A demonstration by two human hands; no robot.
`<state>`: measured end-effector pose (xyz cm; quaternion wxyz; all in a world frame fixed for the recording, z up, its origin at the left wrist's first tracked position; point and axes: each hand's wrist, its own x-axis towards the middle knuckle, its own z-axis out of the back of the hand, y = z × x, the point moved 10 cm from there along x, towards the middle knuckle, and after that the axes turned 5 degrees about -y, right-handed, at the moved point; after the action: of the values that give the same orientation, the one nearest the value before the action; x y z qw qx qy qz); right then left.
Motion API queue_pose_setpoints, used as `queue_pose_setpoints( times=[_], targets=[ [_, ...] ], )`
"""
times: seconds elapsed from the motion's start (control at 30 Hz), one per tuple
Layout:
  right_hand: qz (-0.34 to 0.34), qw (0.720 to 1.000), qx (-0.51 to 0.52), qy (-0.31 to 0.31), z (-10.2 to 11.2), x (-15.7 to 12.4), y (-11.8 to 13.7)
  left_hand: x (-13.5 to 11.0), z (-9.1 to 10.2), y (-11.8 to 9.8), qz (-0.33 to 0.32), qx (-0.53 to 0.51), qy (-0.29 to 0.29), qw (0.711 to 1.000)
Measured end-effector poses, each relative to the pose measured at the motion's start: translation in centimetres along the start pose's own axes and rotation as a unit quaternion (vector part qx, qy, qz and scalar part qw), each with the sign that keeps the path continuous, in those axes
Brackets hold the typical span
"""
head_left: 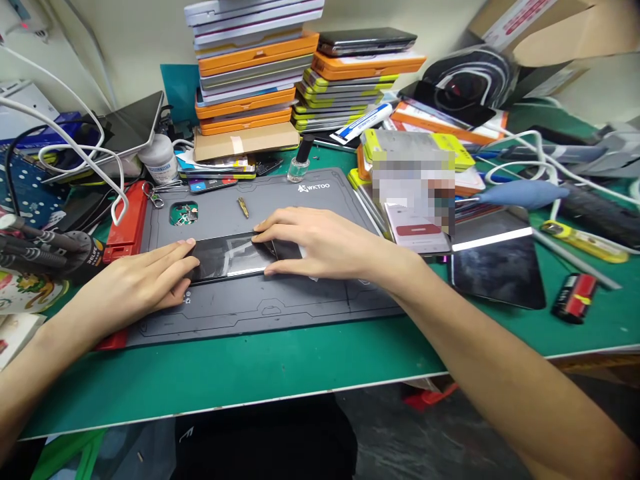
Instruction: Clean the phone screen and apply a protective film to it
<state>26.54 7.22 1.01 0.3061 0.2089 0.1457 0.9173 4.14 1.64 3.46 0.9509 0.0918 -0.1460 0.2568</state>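
Black panel (pixel 217 259) partly under right hand (pixel 323 243); brass piece (pixel 243 207), bottle (pixel 299 169), stacked cases (pixel 255 57) behind.

The bench (pixel 280 373) is being viewed by one head-worn camera, from above and behind the left hand (pixel 143 279) and the right hand (pixel 320 245). The lens is being pointed forward and down, at close range, so both hands are being framed near the middle, with the forearms (pixel 490 353) being shown rising from the lower corners. Beyond the hands, the wall (pixel 133 40) is being taken in; nearer than them, dark clothing (pixel 270 440) and the floor (pixel 400 433) are being seen from above.
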Motion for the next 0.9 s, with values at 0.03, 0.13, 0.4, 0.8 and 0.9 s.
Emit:
queue_pose_setpoints(
  times=[0.03,0.13,0.4,0.8,0.9],
  targets=[
    [0.0,1.0,0.0,-0.001,0.0,0.0,0.0,0.0,0.0,0.0,0.004,-0.004,0.001,1.0],
    [-0.002,1.0,0.001,-0.003,0.1,0.1,0.2,0.1,0.0,0.0,0.006,-0.005,0.004,1.0],
    [0.007,1.0,-0.007,-0.009,0.2,-0.1,0.5,0.2,-0.2,-0.5,-0.025,0.054,0.017,0.998],
    [0.009,0.999,-0.028,-0.011,0.2,0.0,0.7,0.1,-0.3,0.5,0.018,-0.005,0.022,1.0],
    [0.01,0.999,-0.03,-0.012,0.3,0.0,0.7,0.1,-0.5,1.3,0.052,-0.03,0.026,0.998]
  ],
)
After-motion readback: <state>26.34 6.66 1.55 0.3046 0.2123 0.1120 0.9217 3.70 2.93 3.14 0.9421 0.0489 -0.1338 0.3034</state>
